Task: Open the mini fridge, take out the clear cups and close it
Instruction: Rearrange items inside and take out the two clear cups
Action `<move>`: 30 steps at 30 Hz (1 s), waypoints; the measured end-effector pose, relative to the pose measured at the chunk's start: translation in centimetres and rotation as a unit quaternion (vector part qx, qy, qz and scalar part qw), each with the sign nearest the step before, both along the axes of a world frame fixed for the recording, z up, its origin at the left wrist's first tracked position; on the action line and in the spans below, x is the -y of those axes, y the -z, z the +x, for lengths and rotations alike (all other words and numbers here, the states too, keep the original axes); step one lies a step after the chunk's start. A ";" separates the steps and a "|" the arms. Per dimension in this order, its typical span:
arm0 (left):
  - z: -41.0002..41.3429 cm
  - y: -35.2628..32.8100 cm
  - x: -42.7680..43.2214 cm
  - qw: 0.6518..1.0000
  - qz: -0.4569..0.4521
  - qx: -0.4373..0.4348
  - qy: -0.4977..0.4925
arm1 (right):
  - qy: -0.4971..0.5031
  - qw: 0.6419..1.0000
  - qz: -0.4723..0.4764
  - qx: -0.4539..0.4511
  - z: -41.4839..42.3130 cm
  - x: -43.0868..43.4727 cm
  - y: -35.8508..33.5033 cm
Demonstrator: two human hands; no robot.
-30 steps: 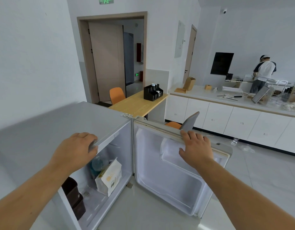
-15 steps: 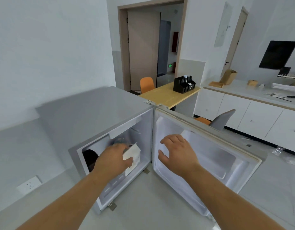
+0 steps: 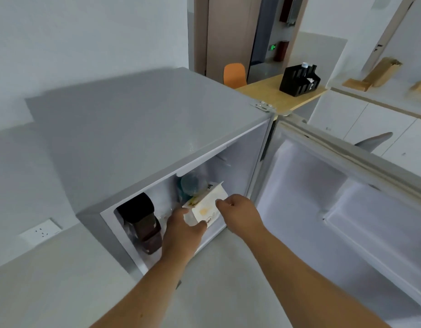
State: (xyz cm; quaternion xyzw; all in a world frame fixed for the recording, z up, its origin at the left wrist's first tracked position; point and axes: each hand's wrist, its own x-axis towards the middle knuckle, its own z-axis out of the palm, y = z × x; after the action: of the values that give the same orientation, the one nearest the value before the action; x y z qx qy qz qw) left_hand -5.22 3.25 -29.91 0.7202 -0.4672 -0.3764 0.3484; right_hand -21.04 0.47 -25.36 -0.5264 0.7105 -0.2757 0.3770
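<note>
The grey mini fridge (image 3: 143, 129) stands open, its door (image 3: 342, 209) swung out to the right. Inside, a white paper bag (image 3: 204, 207) leans near the front. My left hand (image 3: 181, 230) grips the bag's lower left edge and my right hand (image 3: 240, 214) pinches its right edge. Behind the bag sits a bluish clear shape (image 3: 190, 185), possibly the clear cups, mostly hidden. Dark brown containers (image 3: 143, 223) fill the fridge's left side.
A wall socket (image 3: 40, 232) is low on the wall to the left. Beyond the fridge are a wooden table (image 3: 271, 95) with a black organiser (image 3: 298, 80), an orange chair (image 3: 234, 74), a grey chair back (image 3: 375, 142) and white cabinets (image 3: 370, 121).
My view has dropped closer to the fridge. My right hand left the door and reached into the fridge to the white bag; my left hand stayed inside and now grips the bag.
</note>
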 end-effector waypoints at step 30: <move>0.6 7.9 6.2 0.999 0.017 -0.009 -0.033 | -0.238 0.886 -0.086 -0.389 8.3 13.5 2.9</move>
State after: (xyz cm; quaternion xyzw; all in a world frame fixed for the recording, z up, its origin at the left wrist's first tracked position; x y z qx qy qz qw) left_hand -4.66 -2.95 -37.80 0.7375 -0.4337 -0.3791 0.3526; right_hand -12.70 -13.05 -28.23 -0.7750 0.6270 -0.0108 0.0777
